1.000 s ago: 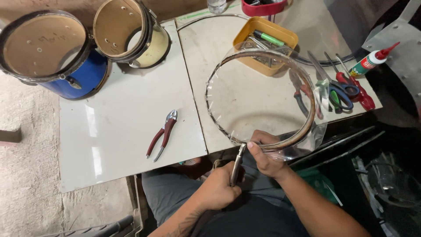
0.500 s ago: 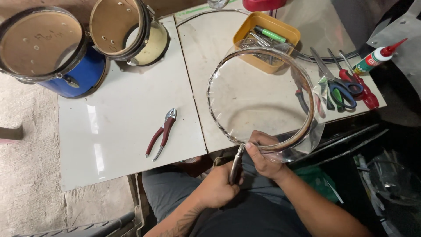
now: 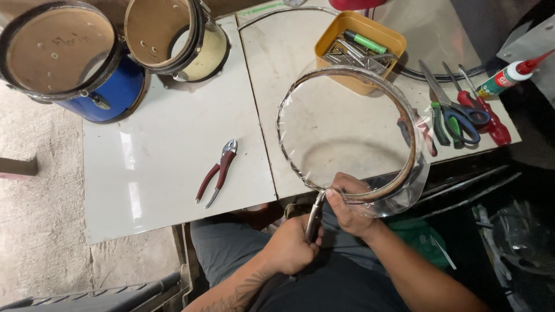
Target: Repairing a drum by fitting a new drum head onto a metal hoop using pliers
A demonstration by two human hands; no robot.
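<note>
A round metal hoop covered with clear plastic film is held tilted over the near edge of the white table. My right hand grips the hoop's near rim. My left hand holds a pair of pliers whose jaws meet the hoop's rim next to my right thumb.
Red-handled pliers lie on the table. A blue drum and a cream drum stand at the back left. A yellow tray of metal parts, scissors, a red-handled tool and a glue bottle sit at the right.
The hoop and both hands stay in nearly the same place; only small shifts of the hands at the rim show.
</note>
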